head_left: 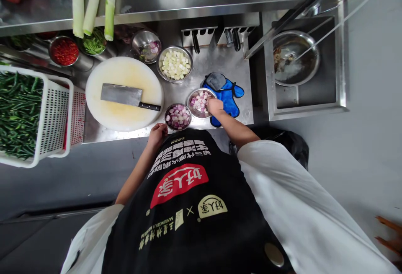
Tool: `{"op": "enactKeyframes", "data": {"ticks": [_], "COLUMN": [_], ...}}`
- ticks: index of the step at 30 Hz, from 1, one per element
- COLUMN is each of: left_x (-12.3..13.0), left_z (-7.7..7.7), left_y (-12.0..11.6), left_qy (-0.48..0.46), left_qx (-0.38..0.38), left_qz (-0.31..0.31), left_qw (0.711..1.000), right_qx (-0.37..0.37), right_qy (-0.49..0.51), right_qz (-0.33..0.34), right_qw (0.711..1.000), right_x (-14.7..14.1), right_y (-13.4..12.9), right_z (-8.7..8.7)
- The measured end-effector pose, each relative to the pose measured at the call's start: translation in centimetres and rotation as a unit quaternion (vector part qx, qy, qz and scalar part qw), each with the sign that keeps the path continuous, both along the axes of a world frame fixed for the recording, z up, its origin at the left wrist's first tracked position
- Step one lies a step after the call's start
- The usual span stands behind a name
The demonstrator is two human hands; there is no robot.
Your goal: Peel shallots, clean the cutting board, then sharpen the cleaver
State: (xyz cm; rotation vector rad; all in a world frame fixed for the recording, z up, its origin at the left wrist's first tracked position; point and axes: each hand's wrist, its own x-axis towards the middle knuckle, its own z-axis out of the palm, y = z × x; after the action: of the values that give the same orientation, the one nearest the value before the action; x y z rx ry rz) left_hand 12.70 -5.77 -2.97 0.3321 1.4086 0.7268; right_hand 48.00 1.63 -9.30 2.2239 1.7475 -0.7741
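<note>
One blue cloth (228, 99) lies beside an onion bowl (201, 115).

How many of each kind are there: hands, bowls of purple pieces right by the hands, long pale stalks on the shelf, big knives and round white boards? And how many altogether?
Hands: 2 (left hand, right hand)
Purple-piece bowls: 2 (left bowl, right bowl)
Long pale stalks: 3
Big knife: 1
Round white board: 1
Total: 9
</note>
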Motion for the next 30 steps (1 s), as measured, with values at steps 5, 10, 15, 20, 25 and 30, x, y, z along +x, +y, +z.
{"op": "enactKeyframes", "data": {"ticks": [5, 10, 15, 20, 25, 30], "left_x": [-0.1, 0.0, 0.2, 0.5, 0.9, 2.2], "left_z": [-0.1, 0.0, 0.2, 0.6, 1.0, 1.3], "left_y": [-0.1, 0.0, 0.4, 0.4, 0.4, 1.5], "left_qy": [0.002, 0.000, -0.001, 0.004, -0.005, -0.024], "left_qx": [-0.005, -0.003, 0.008, 0.007, 0.011, 0.025], "left_qz": [0.024, 0.019, 0.002, -0.010, -0.031, -0.075], "left_qw": [1.000, 1.000, 1.000, 1.000, 0.999, 0.997], "right_qx": [0.037, 0.049, 0.036, 0.042, -0.035, -0.047], "right_qy": [0.265, 0.116, 0.019, 0.054, 0.432, 0.539], "right_qz": [-0.124, -0.117, -0.081, -0.154, -0.350, -0.226], "right_qw": [0.956, 0.985, 0.996, 0.986, 0.830, 0.810], "right_x": [-1.3, -1.2, -2.0, -2.7, -2.1, -5.8], "right_y": [-1.3, -0.9, -0.1, 0.1, -1.8, -5.1], "right_z": [0.0, -1.5, -3.0, -2.4, -0.1, 2.6]}}
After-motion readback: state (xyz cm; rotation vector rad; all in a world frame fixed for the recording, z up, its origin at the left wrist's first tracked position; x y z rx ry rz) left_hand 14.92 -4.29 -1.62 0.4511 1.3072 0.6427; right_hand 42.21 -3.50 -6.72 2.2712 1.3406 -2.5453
